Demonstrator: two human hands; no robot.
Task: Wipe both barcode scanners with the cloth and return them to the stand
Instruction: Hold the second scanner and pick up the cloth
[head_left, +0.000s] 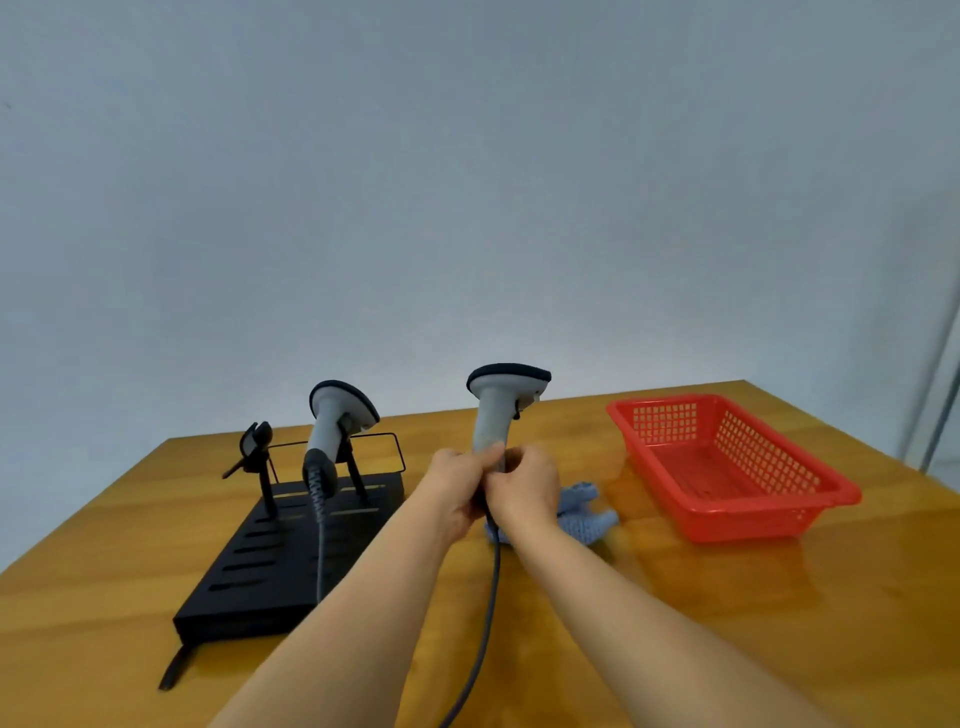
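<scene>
Head view, both hands (493, 488) gripping upright scanner (501, 402), head topmost

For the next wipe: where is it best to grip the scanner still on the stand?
Probably the grey handle of the scanner on the stand, below its tilted head, coming from the right; its cable hangs from the handle's lower end.

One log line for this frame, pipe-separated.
both hands: left hand and right hand grip held scanner upright | other scanner on stand | cloth on table | basket right
</scene>
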